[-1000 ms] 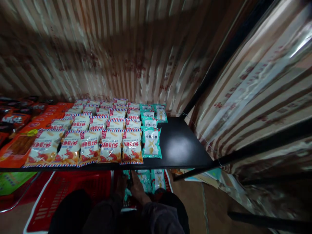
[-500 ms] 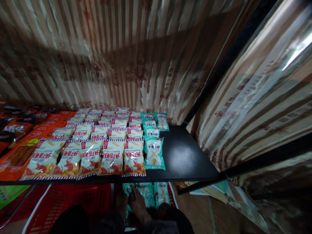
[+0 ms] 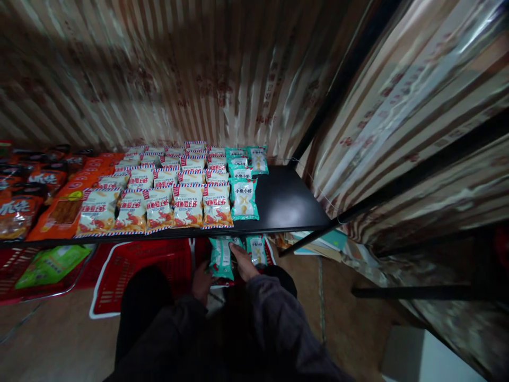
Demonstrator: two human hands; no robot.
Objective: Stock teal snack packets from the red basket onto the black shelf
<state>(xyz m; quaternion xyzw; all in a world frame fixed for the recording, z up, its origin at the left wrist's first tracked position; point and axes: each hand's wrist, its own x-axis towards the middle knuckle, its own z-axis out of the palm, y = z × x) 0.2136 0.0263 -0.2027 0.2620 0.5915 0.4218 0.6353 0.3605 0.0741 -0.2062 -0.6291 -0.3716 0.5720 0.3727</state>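
Below the shelf's front edge, my left hand (image 3: 202,283) grips the lower left side of a teal snack bag (image 3: 221,259). My right hand (image 3: 243,263) is closed on the same bag's right side, its thumb near the top. The bag leans above a red basket, where another teal snack bag (image 3: 256,250) lies to the right of my right hand. On the black shelf (image 3: 286,204) above, a column of teal snack bags (image 3: 244,199) stands to the right of several rows of white-and-orange snack bags (image 3: 187,206).
Orange snack packs (image 3: 66,209) fill the shelf's left part. Under it are a red basket (image 3: 155,261) and a green packet (image 3: 51,265) in another basket. A black shelf post (image 3: 314,135) and striped plastic sheeting (image 3: 382,132) border the right. A white box (image 3: 429,355) stands on the floor.
The camera view has shifted, so the shelf sits higher and more floor shows. My hands have drawn apart around a teal snack bag, which now shows its front more clearly.
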